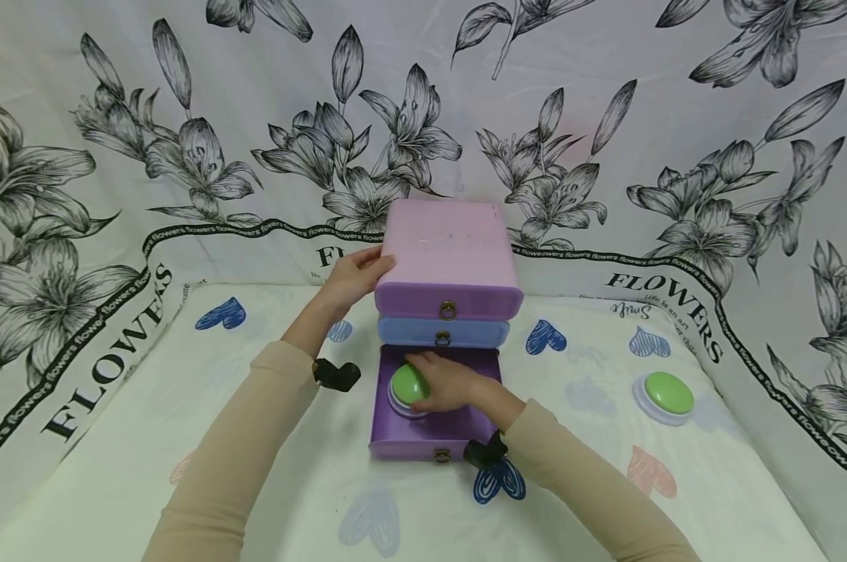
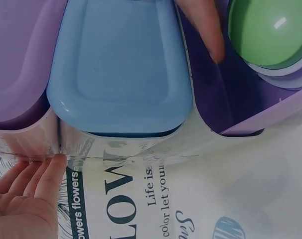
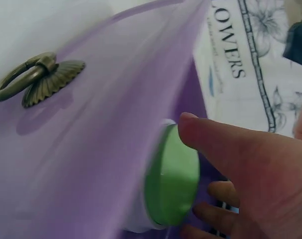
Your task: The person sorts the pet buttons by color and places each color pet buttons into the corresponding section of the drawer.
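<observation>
A small drawer chest with a pink top stands at the middle, with a purple top drawer, a blue middle drawer and a pulled-out purple bottom drawer. Inside that drawer, toward its left side, sits a round push button with a green dome and white base. My right hand reaches in, thumb and fingers spread about the dome; a gap shows between one finger and the dome in the left wrist view. My left hand rests its fingers, nearly straight, against the chest's left side.
A second green push button with a white base lies on the cloth at right. Brass ring pulls hang on the drawer fronts. A floral curtain rises close behind the chest. Heart prints mark the cloth.
</observation>
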The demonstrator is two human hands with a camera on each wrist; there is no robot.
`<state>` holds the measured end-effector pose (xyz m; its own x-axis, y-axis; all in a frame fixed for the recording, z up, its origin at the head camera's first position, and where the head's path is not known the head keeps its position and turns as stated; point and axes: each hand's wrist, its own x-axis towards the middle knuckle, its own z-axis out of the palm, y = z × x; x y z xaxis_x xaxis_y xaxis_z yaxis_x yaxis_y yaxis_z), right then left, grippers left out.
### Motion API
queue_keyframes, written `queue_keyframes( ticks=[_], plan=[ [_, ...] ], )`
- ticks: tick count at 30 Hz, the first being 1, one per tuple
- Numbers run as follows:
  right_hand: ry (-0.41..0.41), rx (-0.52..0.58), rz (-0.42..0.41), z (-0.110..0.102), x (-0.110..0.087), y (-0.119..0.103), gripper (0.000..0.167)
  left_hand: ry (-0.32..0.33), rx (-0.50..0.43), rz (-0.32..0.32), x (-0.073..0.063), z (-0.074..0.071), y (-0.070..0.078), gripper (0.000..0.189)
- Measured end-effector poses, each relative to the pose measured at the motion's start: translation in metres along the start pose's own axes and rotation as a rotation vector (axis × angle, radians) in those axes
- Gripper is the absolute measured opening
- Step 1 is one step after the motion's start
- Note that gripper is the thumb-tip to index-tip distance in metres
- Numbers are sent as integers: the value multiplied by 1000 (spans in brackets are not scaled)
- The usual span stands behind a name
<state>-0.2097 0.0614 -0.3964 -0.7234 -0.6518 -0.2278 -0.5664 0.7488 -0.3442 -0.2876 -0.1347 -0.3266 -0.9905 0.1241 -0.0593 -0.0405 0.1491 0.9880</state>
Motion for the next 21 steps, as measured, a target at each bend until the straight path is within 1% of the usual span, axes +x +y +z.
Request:
queue_keyframes(
  ticks=[4, 9, 11, 16, 19, 21],
  plan=[
    [18, 2, -29, -4, -5, -1, 72, -1, 10, -2, 0, -1, 0, 64],
    [66, 4, -79, -5, -11, -1, 64, -11, 20, 2, -1, -1, 0, 65],
    [95, 7, -96, -4, -14, 0, 61, -7, 16, 1, -2, -1, 0, 65],
    [184, 59, -146, -3, -25, 3, 52, -7, 15, -2, -1, 0, 0, 65],
    [236, 79, -169, -2, -32, 7, 50, -8, 17, -5, 0, 0, 0, 65],
    [266, 87, -169, -1, -38, 10, 50, -4, 13, -9, 0, 0, 1, 65]
  ],
)
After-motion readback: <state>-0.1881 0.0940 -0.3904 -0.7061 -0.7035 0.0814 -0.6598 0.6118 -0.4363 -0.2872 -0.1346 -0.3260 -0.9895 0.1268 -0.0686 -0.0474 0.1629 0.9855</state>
